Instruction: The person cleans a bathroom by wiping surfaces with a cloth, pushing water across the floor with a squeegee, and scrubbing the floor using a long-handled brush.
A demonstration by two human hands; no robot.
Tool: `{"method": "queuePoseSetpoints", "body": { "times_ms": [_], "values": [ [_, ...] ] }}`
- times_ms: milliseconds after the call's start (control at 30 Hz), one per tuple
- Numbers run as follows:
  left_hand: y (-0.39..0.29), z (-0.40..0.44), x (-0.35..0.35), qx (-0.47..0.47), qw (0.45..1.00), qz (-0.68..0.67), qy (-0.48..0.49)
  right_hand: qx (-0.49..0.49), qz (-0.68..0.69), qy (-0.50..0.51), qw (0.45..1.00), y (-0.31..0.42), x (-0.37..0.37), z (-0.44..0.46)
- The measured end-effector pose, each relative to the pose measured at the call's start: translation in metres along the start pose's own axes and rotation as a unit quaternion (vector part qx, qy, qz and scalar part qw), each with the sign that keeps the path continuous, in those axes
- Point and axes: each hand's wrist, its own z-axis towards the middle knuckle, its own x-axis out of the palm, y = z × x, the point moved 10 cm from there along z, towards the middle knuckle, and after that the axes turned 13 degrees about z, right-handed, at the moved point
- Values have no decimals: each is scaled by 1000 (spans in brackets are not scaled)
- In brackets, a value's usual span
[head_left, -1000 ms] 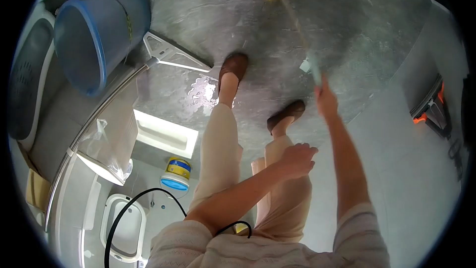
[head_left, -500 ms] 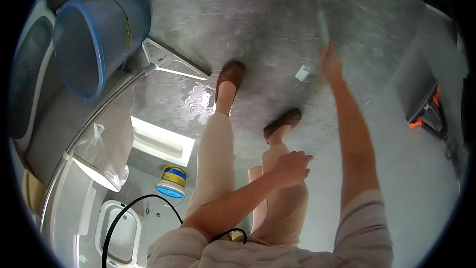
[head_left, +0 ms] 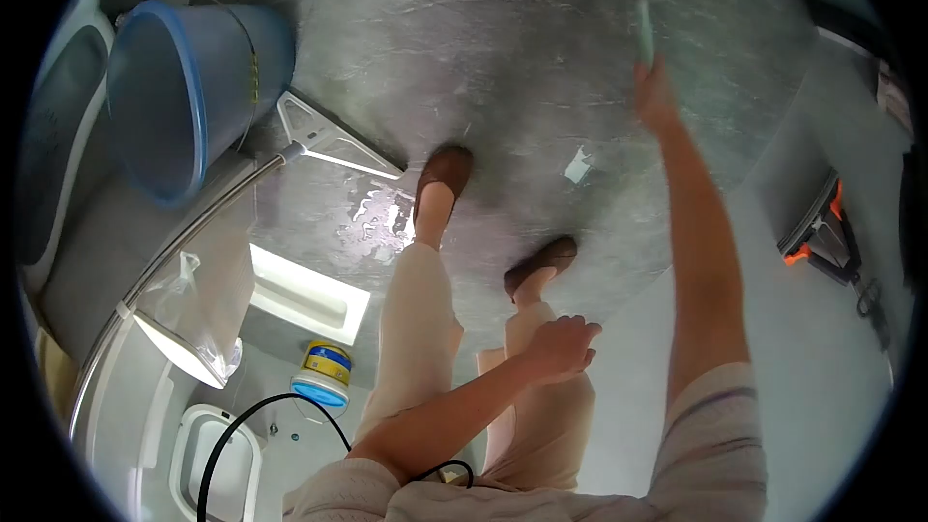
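Note:
My right hand (head_left: 658,101) is stretched far forward, its fingers wrapped round the pale handle (head_left: 645,29) of a brush. The handle's thin shaft runs out of the top of the view, so the brush head is out of sight. My left hand (head_left: 563,348) rests over my knee with its fingers curled; whatever they hold, if anything, is hidden. Beneath the outstretched arm lies the grey floor (head_left: 522,68), with a small whitish patch (head_left: 578,166) on it.
At the left are a blue bucket (head_left: 198,87), a long-handled squeegee (head_left: 338,140) and a wet puddle (head_left: 375,220). Near my left leg stand a white tray (head_left: 307,295) and a yellow-blue tub (head_left: 324,372). An orange-black tool (head_left: 822,232) hangs at the right.
My right hand has moved forward, and the yellow brush head has passed out of view at the top. The view has shifted, showing more white material at the top. My left hand stays over my knee.

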Motion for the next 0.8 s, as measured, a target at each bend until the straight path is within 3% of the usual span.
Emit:
{"method": "queuePoseSetpoints", "body": {
  "times_ms": [100, 133, 167, 200, 267, 300, 400, 533, 633, 667, 700, 733, 767, 800],
  "values": [
    [2, -3, -8, -6, 1000, -17, -23, -38, -59, 31, 997, -11, -2, -14],
    [-2, -2, -8, 2, 999, -19, -28, -34, -68, 37, 996, -51, 13, -55],
    [-6, 1, -9, 9, 999, -22, -38, -191, -69, -21, 979, -82, 22, -105],
    [-7, 2, -12, 11, 998, -26, -48, 3, -83, 111, 990, -119, 33, -159],
    [-14, -2, -23, 23, 998, -41, -48, 20, -126, 171, 977, -134, 40, -229],
    [-16, -5, -26, 26, 997, -47, -48, 58, -135, 214, 966, -127, 44, -246],
    [-12, -3, -17, 22, 996, -59, -61, -29, -150, 202, 967, -78, 66, -189],
    [-9, 2, -16, 3, 999, -26, -40, -114, -177, 239, 948, 58, 129, -105],
    [-9, -2, -20, -6, 997, -47, -53, -207, -108, 199, 952, 33, 89, -132],
    [-9, -4, -22, -3, 996, -60, -65, -110, -176, 240, 948, -19, 60, -148],
    [-10, -5, -27, 1, 994, -74, -77, -76, -199, 255, 943, -71, 23, -168],
    [-13, -6, -32, 10, 993, -82, -86, -157, -238, 253, 925, -123, -15, -187],
    [-15, -9, -36, 18, 992, -89, -93, -72, -313, 277, 906, -130, -43, -209],
    [-20, -12, -38, 27, 990, -94, -98, -77, -312, 281, 904, -119, -44, -210]
  ]
}}
